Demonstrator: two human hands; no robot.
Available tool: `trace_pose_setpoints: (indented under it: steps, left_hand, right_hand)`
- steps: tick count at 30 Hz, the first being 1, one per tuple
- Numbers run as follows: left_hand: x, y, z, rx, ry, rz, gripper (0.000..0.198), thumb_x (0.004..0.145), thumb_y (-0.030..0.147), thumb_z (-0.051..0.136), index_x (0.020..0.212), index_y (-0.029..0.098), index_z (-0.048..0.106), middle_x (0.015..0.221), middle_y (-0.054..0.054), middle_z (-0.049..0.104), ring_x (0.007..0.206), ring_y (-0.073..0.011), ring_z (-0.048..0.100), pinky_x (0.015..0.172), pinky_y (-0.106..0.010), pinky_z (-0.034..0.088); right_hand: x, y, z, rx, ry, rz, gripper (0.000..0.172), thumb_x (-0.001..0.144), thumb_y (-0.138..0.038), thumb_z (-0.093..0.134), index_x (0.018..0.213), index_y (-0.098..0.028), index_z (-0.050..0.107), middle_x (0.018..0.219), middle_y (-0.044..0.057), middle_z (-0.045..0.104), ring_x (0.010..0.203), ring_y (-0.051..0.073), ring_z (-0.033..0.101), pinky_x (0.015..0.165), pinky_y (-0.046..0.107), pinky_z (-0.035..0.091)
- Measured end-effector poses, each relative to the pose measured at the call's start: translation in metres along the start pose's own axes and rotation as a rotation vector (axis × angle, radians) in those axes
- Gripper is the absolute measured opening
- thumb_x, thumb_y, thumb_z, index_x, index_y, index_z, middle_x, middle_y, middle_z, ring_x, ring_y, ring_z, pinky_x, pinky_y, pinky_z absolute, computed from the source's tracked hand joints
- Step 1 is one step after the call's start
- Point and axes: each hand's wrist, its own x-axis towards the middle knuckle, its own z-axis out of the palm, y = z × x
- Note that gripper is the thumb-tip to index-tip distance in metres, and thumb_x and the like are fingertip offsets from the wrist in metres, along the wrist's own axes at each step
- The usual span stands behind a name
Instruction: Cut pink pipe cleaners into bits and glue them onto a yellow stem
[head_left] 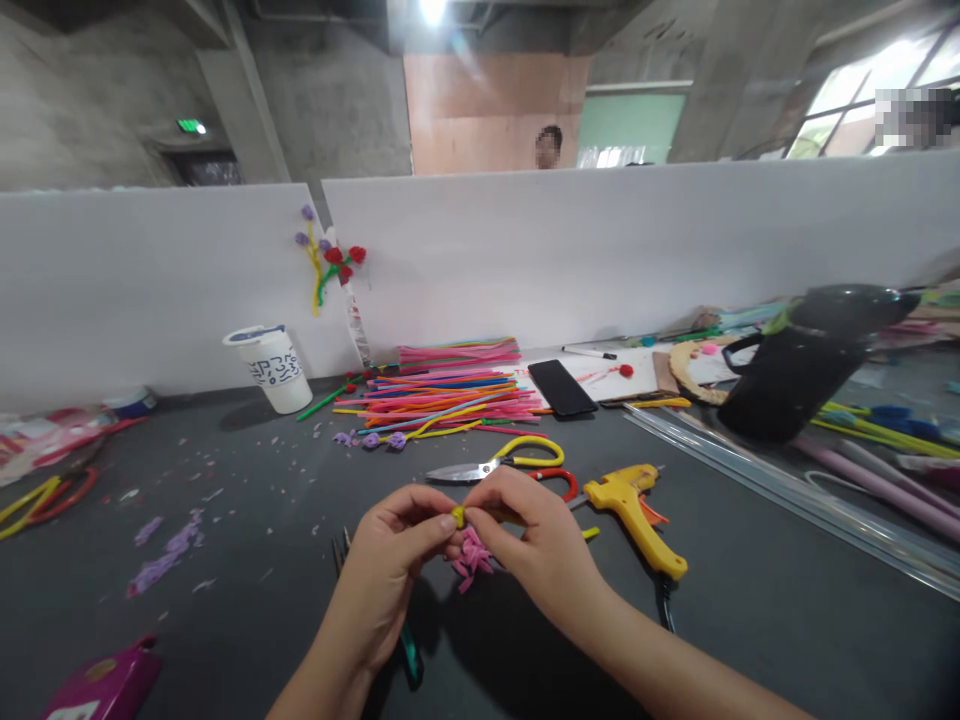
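My left hand (409, 535) and my right hand (525, 520) meet over the dark table, both pinching a small yellow piece (458, 516), which looks like a curled bit of pipe cleaner. Just beneath the fingers lies a bunch of pink pipe cleaner pieces (472, 558). Behind my hands are scissors (495, 467) with yellow and red handles, partly covered by my right hand. A yellow glue gun (637, 515) rests on its side to the right. Under my left hand, a teal-handled tool (410, 655) is mostly hidden.
Colourful pipe cleaners (450, 400) are piled at the back, beside a phone (562, 388). A white cup (271, 370) stands back left, a black jug (806, 365) at the right. Clear glue sticks (787, 490) lie front right. Purple scraps (169, 555) and a magenta case (105, 685) are left.
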Motion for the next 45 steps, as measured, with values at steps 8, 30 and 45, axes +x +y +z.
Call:
trace_pose_setpoints:
  steps: [8, 30, 45]
  left_hand:
    - [-0.001, -0.001, 0.000, -0.006, 0.022, 0.039, 0.007, 0.062, 0.014, 0.069, 0.065, 0.012, 0.063, 0.054, 0.001, 0.060, 0.050, -0.0063, 0.052, 0.048, -0.015, 0.041]
    - [-0.003, 0.010, -0.009, 0.032, -0.160, -0.201, 0.007, 0.070, 0.017, 0.063, 0.075, 0.013, 0.062, 0.061, -0.001, 0.061, 0.048, -0.0058, 0.052, 0.046, -0.015, 0.039]
    - [-0.005, 0.003, 0.002, 0.004, 0.045, 0.066, 0.008, 0.063, 0.010, 0.064, 0.060, 0.015, 0.058, 0.055, 0.003, 0.058, 0.049, -0.0063, 0.051, 0.047, -0.015, 0.039]
  right_hand:
    - [-0.003, -0.001, 0.000, -0.022, 0.016, -0.138, 0.013, 0.078, -0.009, 0.049, 0.073, -0.018, 0.058, 0.069, 0.001, 0.056, 0.066, 0.011, 0.052, 0.061, 0.022, 0.041]
    - [-0.002, 0.004, -0.015, -0.450, -0.033, -0.517, 0.020, 0.081, -0.008, 0.044, 0.088, -0.016, 0.061, 0.080, 0.005, 0.058, 0.070, 0.013, 0.049, 0.061, 0.025, 0.040]
    - [-0.007, 0.008, 0.002, -0.218, -0.059, -0.277, 0.022, 0.086, -0.013, 0.041, 0.099, -0.018, 0.057, 0.084, 0.006, 0.059, 0.077, 0.015, 0.053, 0.068, 0.027, 0.045]
